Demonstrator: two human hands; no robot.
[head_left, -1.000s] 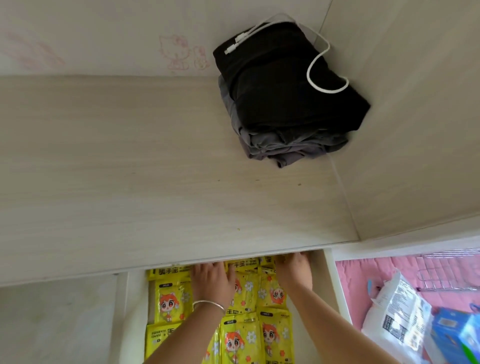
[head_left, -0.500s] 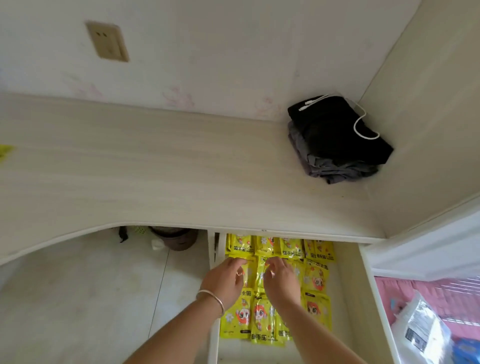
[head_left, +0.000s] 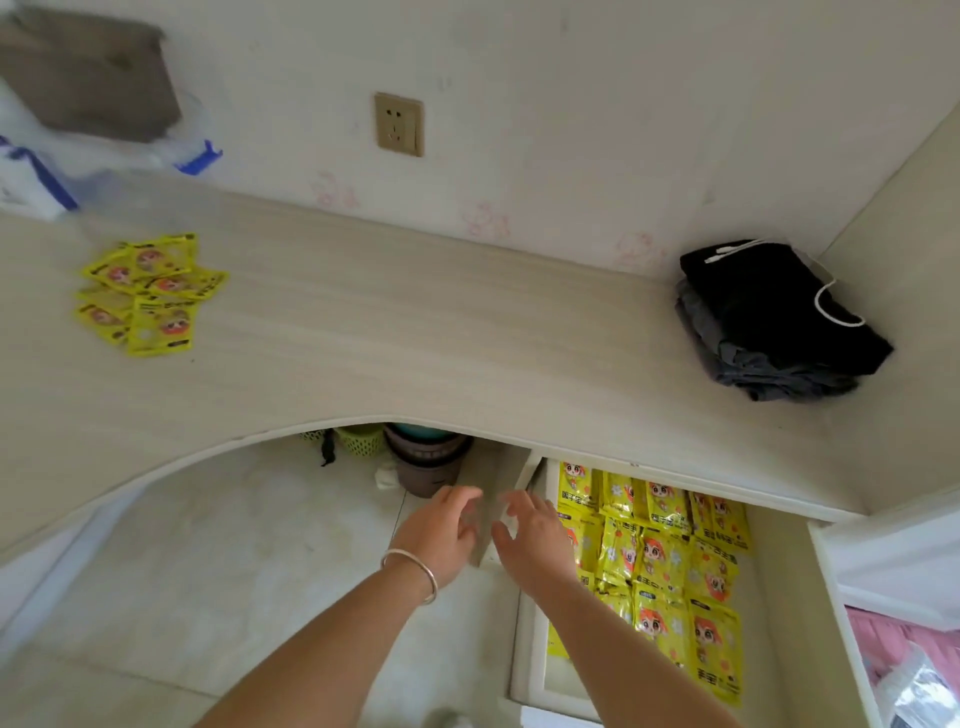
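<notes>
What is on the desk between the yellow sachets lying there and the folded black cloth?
Nothing; the head view shows bare pale wooden desktop between the scattered yellow sachets and the folded black cloth.

Open drawer (head_left: 530, 649) is packed with yellow packets (head_left: 670, 561) laid flat in rows, cartoon face on each. Both hands hover at the drawer's left wall with fingers spread, holding nothing. The right hand (head_left: 535, 545) is over that wall and the nearest packets. The left hand (head_left: 441, 535) is just outside the drawer, over the floor (silver bangle (head_left: 415, 571) on that wrist). Above and behind the drawer runs the desktop (head_left: 415, 338), with a folded clothes stack (head_left: 774, 322) in the corner and a white cable (head_left: 831, 306) lying on it. Far to the drawer's left on the desktop sits a loose pile (head_left: 145, 291) of the same packets. A brown bin (head_left: 423, 462) and a green basket (head_left: 358, 439) stand just left of the drawer, under the desktop.
</notes>
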